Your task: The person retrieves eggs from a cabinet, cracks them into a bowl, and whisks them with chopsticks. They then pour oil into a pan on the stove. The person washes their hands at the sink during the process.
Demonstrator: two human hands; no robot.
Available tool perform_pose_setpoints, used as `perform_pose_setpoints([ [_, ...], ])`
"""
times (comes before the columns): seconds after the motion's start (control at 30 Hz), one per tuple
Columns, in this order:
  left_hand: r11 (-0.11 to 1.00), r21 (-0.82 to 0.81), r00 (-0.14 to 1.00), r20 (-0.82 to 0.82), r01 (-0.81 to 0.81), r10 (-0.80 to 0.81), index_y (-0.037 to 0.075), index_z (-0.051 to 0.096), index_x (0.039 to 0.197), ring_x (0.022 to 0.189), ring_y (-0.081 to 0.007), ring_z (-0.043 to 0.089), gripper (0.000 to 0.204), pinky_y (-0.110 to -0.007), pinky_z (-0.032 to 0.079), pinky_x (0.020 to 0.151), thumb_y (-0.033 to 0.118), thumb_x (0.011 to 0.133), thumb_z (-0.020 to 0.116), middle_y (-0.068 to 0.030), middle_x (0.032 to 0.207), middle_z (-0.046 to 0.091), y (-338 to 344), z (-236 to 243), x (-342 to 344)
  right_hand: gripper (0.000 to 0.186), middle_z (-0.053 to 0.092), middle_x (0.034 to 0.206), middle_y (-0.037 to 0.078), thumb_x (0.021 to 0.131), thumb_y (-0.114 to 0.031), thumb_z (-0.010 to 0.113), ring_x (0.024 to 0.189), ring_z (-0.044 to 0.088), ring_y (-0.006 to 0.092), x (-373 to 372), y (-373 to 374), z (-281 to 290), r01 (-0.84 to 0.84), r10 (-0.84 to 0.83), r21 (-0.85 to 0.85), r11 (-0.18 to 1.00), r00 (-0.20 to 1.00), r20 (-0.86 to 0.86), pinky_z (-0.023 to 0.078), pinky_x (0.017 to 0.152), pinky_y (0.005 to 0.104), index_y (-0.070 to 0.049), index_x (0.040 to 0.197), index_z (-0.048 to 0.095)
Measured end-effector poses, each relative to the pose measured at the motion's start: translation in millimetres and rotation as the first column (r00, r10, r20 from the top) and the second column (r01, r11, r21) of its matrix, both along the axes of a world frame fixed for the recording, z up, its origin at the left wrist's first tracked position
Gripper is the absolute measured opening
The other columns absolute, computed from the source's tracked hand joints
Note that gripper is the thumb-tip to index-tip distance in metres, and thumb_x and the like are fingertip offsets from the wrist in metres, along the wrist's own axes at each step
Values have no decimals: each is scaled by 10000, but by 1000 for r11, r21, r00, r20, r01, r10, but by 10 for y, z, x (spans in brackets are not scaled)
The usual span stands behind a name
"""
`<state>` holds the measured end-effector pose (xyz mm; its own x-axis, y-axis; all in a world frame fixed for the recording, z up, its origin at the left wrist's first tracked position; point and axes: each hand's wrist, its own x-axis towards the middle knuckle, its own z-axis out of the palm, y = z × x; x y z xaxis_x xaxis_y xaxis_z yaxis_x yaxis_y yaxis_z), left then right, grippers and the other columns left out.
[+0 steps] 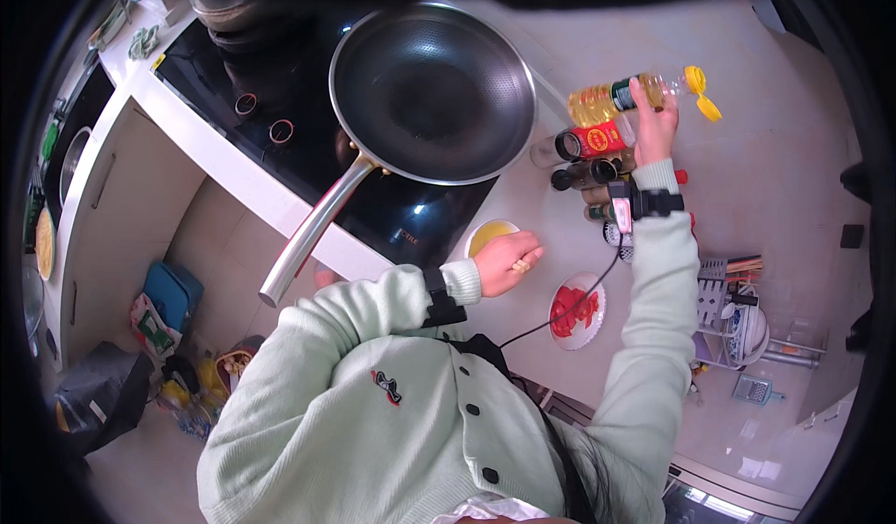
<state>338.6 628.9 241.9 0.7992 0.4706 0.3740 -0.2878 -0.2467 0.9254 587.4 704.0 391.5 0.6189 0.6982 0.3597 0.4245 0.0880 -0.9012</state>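
Note:
My right hand (655,125) is wrapped round the neck end of a clear plastic bottle of yellow cooking oil (592,106). The bottle lies nearly sideways in the view, its yellow flip cap (704,95) hanging open. My left hand (507,263) is closed with curled fingers, and nothing shows sticking out of it. Right behind it, partly covered by the hand, is a small bowl of yellow liquid (488,235) that looks like beaten egg. A dark wok (425,95) with a long metal handle sits on the black cooktop; no food shows in it.
A white plate of red cut pieces (576,311) lies between my forearms. Several seasoning bottles and jars (588,171) stand beside the oil. A dish rack (737,323) with bowls and chopsticks is at the right. The wok handle (313,235) juts over the counter edge. A cable runs from my right wrist.

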Motion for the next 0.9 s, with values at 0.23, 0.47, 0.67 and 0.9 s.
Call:
perform_pose_setpoints([
  [0.23, 999, 18, 999, 1, -40, 40, -4, 445, 768, 700, -375, 477, 286, -403, 409, 648, 210, 952, 397, -180, 731, 474, 5, -13, 23, 662, 496, 1157, 130, 601, 17, 788, 1072, 503, 227, 853, 530, -739, 109, -103, 59, 992, 990, -98, 401, 918, 319, -6, 1153, 423],
  [0.47, 1000, -3, 999, -22, 27, -27, -9, 456, 801, 716, -377, 488, 249, -407, 413, 660, 185, 945, 398, -173, 738, 485, -6, -3, 10, 705, 529, 1114, 108, 637, 90, 751, 996, 554, 225, 1349, 441, -1578, 83, -120, -176, 981, 969, -218, 460, 826, 347, -29, 1230, 389],
  [0.67, 1000, 6, 1000, 1, 12, -12, -10, 451, 797, 700, -360, 484, 248, -398, 410, 651, 184, 943, 398, -162, 737, 472, -3, 20, -9, 658, 553, 1099, 100, 581, 33, 807, 1005, 545, 208, 1399, 425, -1825, 70, -127, -214, 974, 956, -263, 431, 889, 333, -6, 1146, 474],
  [0.9, 1000, 10, 1000, -1, 23, -23, -9, 453, 797, 691, -351, 482, 237, -385, 409, 637, 172, 942, 404, -155, 730, 457, -6, 55, 8, 616, 546, 1091, 98, 634, -32, 802, 991, 539, 194, 1364, 444, -1704, 16, -46, -140, 990, 976, -214, 441, 853, 313, 25, 1133, 444],
])
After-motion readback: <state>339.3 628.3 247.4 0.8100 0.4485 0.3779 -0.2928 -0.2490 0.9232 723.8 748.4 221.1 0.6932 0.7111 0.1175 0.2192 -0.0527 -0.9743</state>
